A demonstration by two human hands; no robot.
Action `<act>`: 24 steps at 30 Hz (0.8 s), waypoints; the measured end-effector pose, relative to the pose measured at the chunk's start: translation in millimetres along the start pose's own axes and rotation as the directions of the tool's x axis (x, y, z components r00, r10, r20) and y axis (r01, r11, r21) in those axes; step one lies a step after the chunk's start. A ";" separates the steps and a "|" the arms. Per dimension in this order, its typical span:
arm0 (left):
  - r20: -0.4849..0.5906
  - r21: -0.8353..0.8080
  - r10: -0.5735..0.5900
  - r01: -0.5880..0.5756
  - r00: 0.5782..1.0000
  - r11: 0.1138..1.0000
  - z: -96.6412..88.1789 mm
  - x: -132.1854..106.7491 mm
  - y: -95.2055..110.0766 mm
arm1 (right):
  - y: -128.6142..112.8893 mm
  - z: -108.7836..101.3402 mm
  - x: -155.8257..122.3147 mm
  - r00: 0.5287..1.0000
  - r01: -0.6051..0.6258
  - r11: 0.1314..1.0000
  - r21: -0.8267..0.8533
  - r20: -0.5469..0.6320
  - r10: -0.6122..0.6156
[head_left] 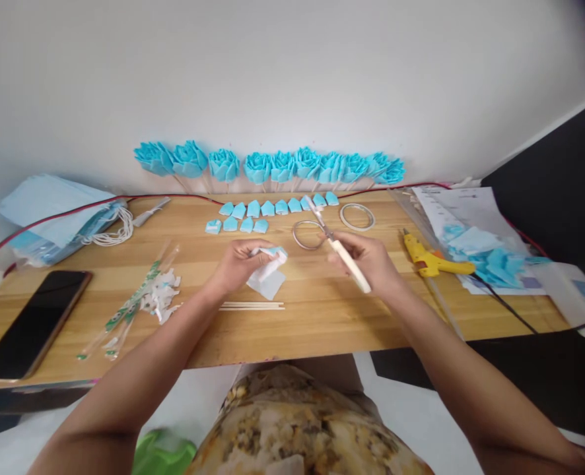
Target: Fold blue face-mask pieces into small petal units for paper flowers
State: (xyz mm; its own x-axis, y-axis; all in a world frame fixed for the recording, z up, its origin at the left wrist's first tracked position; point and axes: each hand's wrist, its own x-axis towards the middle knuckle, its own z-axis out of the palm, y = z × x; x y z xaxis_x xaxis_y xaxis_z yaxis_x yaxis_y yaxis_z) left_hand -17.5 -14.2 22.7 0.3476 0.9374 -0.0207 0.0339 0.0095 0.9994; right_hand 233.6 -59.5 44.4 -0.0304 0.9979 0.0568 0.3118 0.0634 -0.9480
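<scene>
Place: craft workspace, home or workshop unclear | Fittings: wooden table (332, 326), white wall (273, 72) | Evidence: lined-up blue flowers (224, 165), small blue pieces (253, 209), thin sticks (253, 306), yellow glue gun (426, 259)

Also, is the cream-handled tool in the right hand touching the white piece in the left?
Apart. The head view shows a gap of tabletop between the cream-handled tool and the white piece.

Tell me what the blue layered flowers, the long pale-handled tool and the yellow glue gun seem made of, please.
Blue layered flowers: probably nonwoven fabric, matte, with soft-looking petals. Long pale-handled tool: greyish front suggests metal; smooth handle, plastic or wood unclear. Yellow glue gun: probably plastic, smooth, with evenly coloured body.
</scene>
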 end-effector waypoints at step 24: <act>0.414 0.586 0.271 -0.482 0.869 0.651 15.0 13.8 6.8 | 4.2 -58.0 -52.5 0.887 0.387 0.380 -0.840 0.227 -0.403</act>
State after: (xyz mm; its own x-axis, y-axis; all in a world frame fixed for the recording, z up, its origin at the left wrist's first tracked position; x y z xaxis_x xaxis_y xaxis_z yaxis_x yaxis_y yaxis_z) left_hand 1.6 -6.4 28.8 0.6991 0.6733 0.2408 0.4039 -0.6498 0.6439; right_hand 291.6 -111.0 55.5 -0.3679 0.8566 0.3616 0.9044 0.4201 -0.0749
